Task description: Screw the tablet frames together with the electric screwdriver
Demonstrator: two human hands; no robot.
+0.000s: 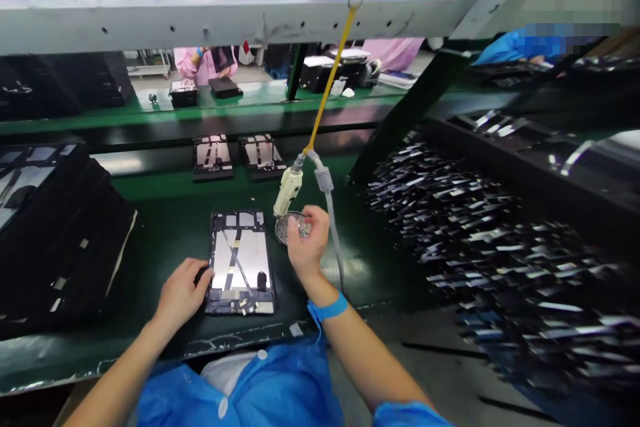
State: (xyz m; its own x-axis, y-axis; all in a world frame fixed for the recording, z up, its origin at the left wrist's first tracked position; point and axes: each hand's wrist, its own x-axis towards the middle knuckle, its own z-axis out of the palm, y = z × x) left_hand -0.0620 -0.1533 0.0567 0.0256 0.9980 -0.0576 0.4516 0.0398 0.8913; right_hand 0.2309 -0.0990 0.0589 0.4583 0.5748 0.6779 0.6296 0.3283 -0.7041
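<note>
1. Right then, my left hand (183,293) lay flat on the green tabletop (165,213), fingers loosely spread and holding nothing, its fingertips touching the left edge of the opened tablet (241,261).
2. That tablet lay face down just in front of me, its long side running away from me, with silver plates and thin crossed strips showing inside its dark frame.
3. My right hand (306,243) was raised just right of the tablet's far corner, fingers curled together over a small round dish (287,227); whether they pinched anything I could not tell.
4. A cream-coloured power screwdriver (289,190) hung tilted right above that dish, close to my right hand but not in its grip, with a yellow cord (333,67) running up to the shelf rail and a grey hose (334,227) trailing down beside my wrist.
5. Two more opened tablets (235,155) lay side by side further back.
6. A big heap of dark flat parts (475,233) filled the right side.
7. Across the line, a person in pink (200,60) stood at another bench.
</note>
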